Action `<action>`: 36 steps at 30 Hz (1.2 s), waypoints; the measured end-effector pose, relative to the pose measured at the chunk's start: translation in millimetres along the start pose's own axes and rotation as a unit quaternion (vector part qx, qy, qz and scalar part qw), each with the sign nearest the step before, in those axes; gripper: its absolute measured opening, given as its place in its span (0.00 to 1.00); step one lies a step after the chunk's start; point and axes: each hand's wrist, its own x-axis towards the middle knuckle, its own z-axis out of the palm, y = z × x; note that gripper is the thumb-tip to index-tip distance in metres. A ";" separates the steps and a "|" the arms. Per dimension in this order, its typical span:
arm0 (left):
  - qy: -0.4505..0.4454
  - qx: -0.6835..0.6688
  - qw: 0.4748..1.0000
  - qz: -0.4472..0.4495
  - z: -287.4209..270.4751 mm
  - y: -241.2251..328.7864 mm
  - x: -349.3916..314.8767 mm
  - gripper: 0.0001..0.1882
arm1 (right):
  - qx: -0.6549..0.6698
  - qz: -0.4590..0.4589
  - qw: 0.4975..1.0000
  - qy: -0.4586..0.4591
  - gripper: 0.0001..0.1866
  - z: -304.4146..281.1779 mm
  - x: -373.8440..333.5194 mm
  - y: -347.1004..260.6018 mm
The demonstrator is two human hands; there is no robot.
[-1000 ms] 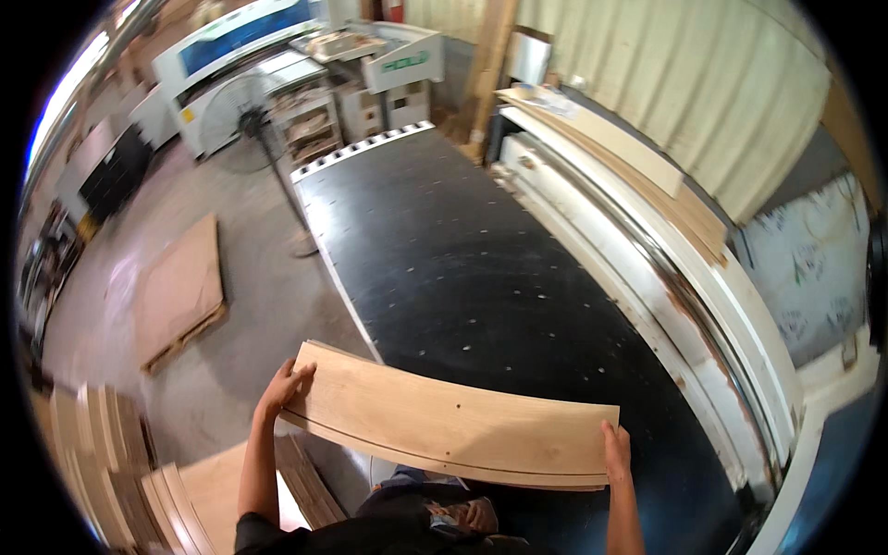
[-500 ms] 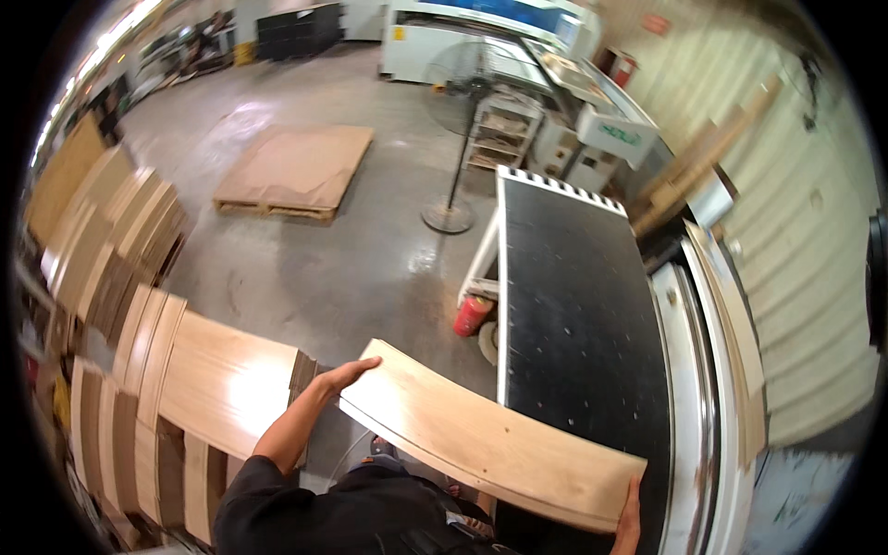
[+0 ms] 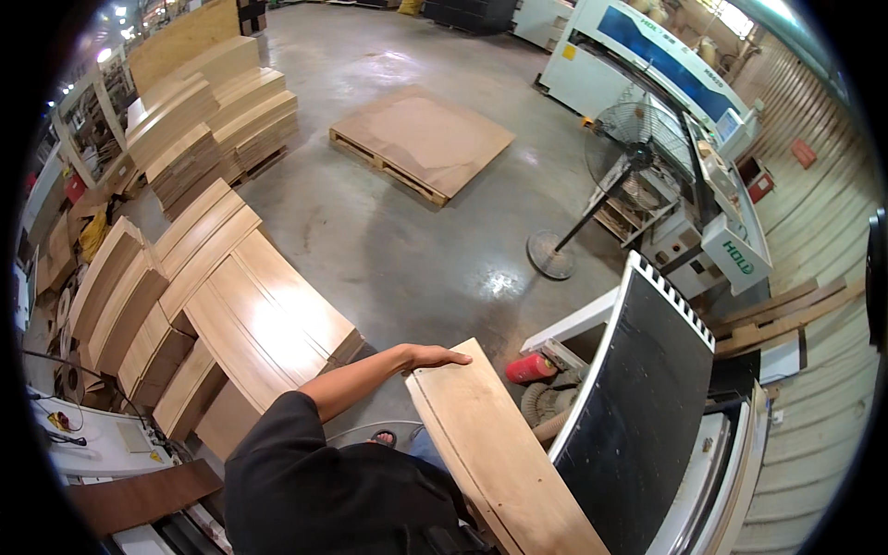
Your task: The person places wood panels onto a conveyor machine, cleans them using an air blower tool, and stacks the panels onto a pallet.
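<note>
The left hand (image 3: pixel 437 357) grasps the far end of a board (image 3: pixel 504 458), which slants in front of the body alongside the black table (image 3: pixel 638 407); the right hand is out of view, so I cannot tell how its fingers stand. Stacked boards (image 3: pixel 254 310) lie to the left, and beyond are a fan (image 3: pixel 638 154), a pallet (image 3: pixel 425 139) and a white-and-blue machine (image 3: pixel 638 46).
</note>
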 end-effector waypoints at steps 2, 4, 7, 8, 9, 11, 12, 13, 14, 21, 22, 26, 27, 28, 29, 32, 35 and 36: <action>0.007 0.005 1.000 0.015 -17.7 15.7 22.1 0.42 | -0.001 0.002 1.000 -0.024 0.45 22.7 32.8 -13.2; 0.017 0.009 0.999 0.031 -30.0 38.7 35.0 0.42 | -0.005 0.004 0.999 -0.047 0.45 46.7 68.5 -30.6; 0.016 -0.016 1.000 0.001 -55.0 66.2 57.6 0.43 | -0.013 0.006 0.997 -0.077 0.44 85.4 125.3 -58.3; 0.009 -0.028 1.000 -0.003 -63.8 76.9 62.2 0.43 | -0.017 0.007 0.996 -0.089 0.44 98.7 143.5 -68.8; 0.032 -0.029 0.999 0.008 -79.0 76.9 74.9 0.43 | -0.024 0.009 0.994 -0.104 0.44 114.2 164.6 -82.1; 0.041 -0.037 0.998 -0.015 -109.0 93.3 80.0 0.44 | -0.038 0.010 0.991 -0.129 0.44 148.1 204.7 -110.2; 0.045 -0.044 0.998 -0.016 -122.4 103.1 81.8 0.44 | -0.047 0.007 0.989 -0.141 0.44 165.8 221.1 -125.2; 0.048 -0.063 0.997 -0.003 -143.2 93.6 96.9 0.44 | -0.056 0.008 0.987 -0.152 0.44 182.6 236.1 -139.6; 0.055 -0.075 0.996 0.010 -162.0 89.2 105.2 0.44 | -0.064 0.009 0.984 -0.165 0.44 200.9 251.0 -155.6; 0.224 -0.157 0.959 0.077 -278.8 78.1 38.8 0.48 | -0.127 -0.002 0.965 -0.228 0.44 334.1 336.0 -256.4; 0.251 -0.175 0.948 0.085 -297.1 68.8 24.2 0.48 | -0.136 0.000 0.962 -0.238 0.44 358.3 346.9 -266.5; 0.326 -0.239 0.905 0.132 -370.9 39.8 -25.4 0.47 | -0.161 0.007 0.950 -0.269 0.44 460.3 383.6 -295.7; 0.350 -0.254 0.891 0.142 -388.5 38.2 -39.3 0.46 | -0.166 0.007 0.947 -0.274 0.44 481.3 391.2 -305.3; 0.373 -0.270 0.875 0.151 -405.6 36.3 -52.9 0.46 | -0.171 0.001 0.943 -0.285 0.44 510.2 401.2 -313.6; 0.361 -0.320 0.861 0.160 -416.0 33.7 -68.3 0.43 | -0.182 0.001 0.940 -0.289 0.44 533.0 406.0 -322.8; 0.395 -0.365 0.823 0.183 -448.7 45.0 -135.1 0.42 | -0.192 -0.027 0.926 -0.324 0.44 598.7 417.5 -352.4; 0.545 -0.340 0.754 0.136 -469.6 31.2 -184.1 0.44 | -0.202 -0.018 0.901 -0.384 0.44 694.5 429.6 -370.2; 0.537 -0.356 0.745 0.172 -473.7 29.1 -204.7 0.44 | -0.207 -0.016 0.889 -0.409 0.44 733.1 432.4 -375.7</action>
